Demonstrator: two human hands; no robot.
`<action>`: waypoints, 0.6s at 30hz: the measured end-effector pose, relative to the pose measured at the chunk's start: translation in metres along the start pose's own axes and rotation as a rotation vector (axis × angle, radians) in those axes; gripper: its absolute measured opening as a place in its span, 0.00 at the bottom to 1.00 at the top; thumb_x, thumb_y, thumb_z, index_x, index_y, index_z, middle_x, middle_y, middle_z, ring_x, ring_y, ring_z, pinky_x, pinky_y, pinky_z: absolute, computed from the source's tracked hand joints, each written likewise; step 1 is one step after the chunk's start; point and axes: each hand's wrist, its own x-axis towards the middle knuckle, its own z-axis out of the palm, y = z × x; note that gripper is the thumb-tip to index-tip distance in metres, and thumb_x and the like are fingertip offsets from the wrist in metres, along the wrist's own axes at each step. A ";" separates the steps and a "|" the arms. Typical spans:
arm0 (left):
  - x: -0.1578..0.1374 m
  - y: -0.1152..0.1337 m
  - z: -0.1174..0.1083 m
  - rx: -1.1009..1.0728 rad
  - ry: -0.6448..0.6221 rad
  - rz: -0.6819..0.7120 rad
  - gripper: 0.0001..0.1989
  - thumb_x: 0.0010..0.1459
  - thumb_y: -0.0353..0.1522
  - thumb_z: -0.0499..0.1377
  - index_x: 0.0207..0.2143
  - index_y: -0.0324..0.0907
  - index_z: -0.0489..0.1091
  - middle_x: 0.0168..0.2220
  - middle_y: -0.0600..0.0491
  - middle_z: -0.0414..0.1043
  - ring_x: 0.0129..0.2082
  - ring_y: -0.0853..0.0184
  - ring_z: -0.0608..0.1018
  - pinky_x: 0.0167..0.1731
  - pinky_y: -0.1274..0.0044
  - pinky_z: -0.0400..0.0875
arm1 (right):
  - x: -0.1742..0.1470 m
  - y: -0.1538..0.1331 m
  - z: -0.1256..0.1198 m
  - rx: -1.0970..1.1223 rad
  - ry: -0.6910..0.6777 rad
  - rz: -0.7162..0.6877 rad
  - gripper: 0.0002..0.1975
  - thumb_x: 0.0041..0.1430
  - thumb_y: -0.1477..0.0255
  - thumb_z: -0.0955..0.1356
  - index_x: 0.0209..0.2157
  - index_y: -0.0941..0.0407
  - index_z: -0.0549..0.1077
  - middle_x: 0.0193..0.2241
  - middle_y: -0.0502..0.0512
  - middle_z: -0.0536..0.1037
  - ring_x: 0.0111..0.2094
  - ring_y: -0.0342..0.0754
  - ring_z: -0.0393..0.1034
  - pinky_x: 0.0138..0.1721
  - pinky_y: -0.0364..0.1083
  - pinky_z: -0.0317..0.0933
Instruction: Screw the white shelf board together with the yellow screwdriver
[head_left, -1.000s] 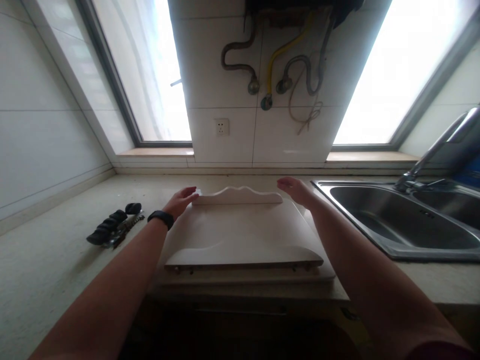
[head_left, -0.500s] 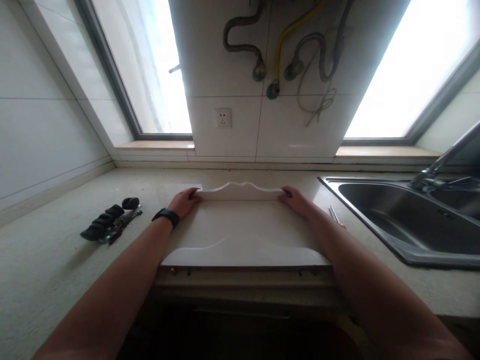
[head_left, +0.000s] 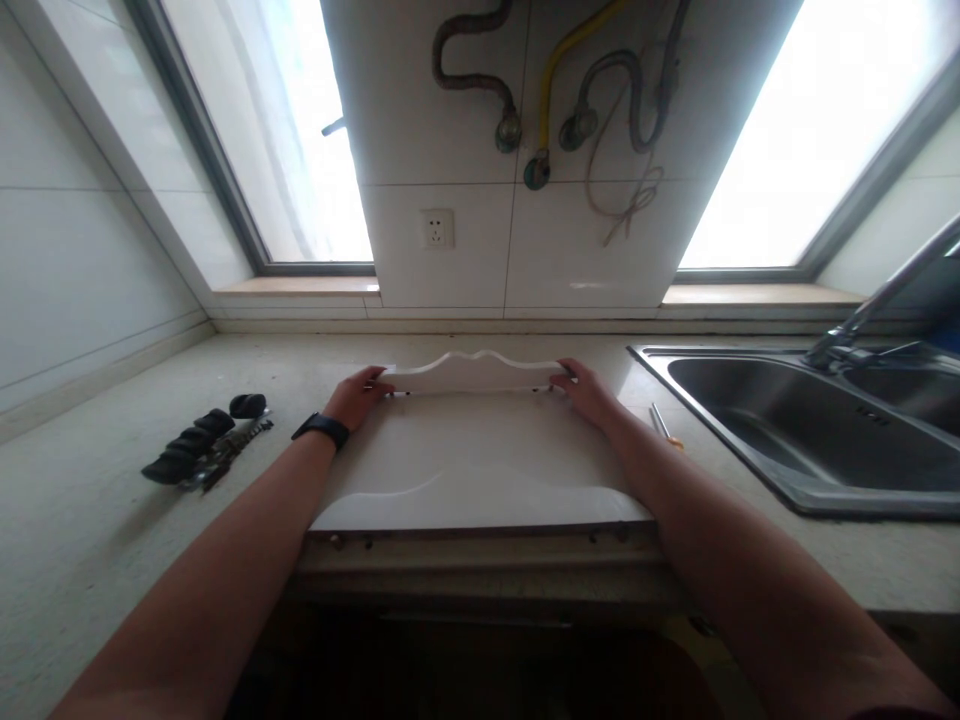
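Cluster of black objects (head_left: 187, 445), on pale counter (head_left: 97, 540). Left hand (head_left: 360, 397), black wristband (head_left: 322, 428), clasping left end of wavy-edged white strip (head_left: 472, 373). Strip, upright along rear of white panel (head_left: 472, 440); contact between them hard to make out. Right hand (head_left: 583, 390), clasping strip's right end. Slim orange-ended tool (head_left: 660, 420), near steel sink (head_left: 862, 503).

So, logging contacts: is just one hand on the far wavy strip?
No, the left hand and right hand grip that strip at its ends.

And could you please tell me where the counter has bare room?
Bare counter: between the black pieces and left wall; behind the far panel, up to the back wall. Crowded: between board and sink, where a tool lies by the right arm.
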 end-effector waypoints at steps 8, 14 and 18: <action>-0.003 0.007 -0.001 -0.085 0.016 0.029 0.30 0.52 0.47 0.62 0.53 0.41 0.73 0.43 0.47 0.78 0.43 0.63 0.78 0.45 0.73 0.72 | -0.003 -0.004 0.000 0.053 0.014 -0.009 0.20 0.58 0.63 0.68 0.50 0.57 0.74 0.41 0.60 0.80 0.42 0.53 0.73 0.49 0.53 0.65; -0.005 0.011 -0.004 -0.130 0.043 0.052 0.34 0.54 0.51 0.62 0.58 0.41 0.71 0.49 0.46 0.78 0.46 0.62 0.77 0.49 0.71 0.71 | -0.005 -0.010 -0.003 0.067 0.039 -0.008 0.21 0.61 0.60 0.65 0.50 0.58 0.74 0.44 0.61 0.80 0.45 0.54 0.72 0.50 0.53 0.64; -0.008 0.011 -0.007 -0.176 0.024 0.045 0.38 0.55 0.56 0.58 0.56 0.36 0.72 0.50 0.43 0.77 0.47 0.62 0.77 0.51 0.71 0.71 | -0.009 -0.013 -0.006 0.061 0.003 -0.014 0.22 0.62 0.56 0.63 0.45 0.58 0.76 0.40 0.60 0.80 0.42 0.53 0.71 0.46 0.50 0.63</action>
